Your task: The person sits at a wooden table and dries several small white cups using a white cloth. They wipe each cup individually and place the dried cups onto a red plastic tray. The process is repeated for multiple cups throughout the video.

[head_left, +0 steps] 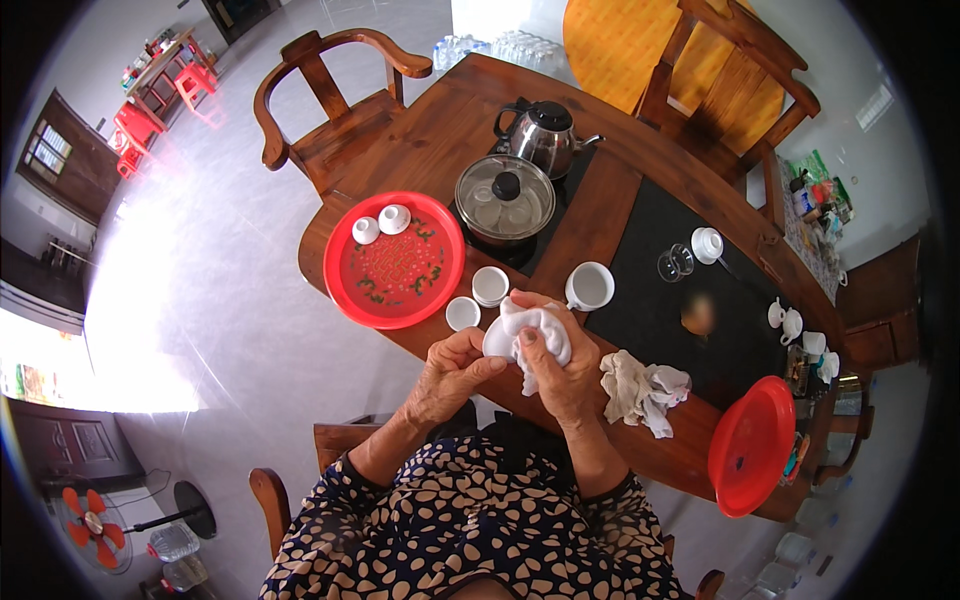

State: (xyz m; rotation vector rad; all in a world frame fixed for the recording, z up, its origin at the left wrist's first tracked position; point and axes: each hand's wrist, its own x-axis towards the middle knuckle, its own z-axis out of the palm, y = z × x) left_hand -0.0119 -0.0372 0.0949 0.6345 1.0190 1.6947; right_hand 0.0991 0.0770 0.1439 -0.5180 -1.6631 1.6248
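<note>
From the head view, I see a white vessel, partly hidden, at the near side of the glass-lidded pot. The left hand is pinching its edge with the thumb and the fingers. The right hand is closed around a white cloth, which is touching the vessel. To the left of the pot there is a red tray; behind the pot, a kettle; to its near right, a white mug.
</note>
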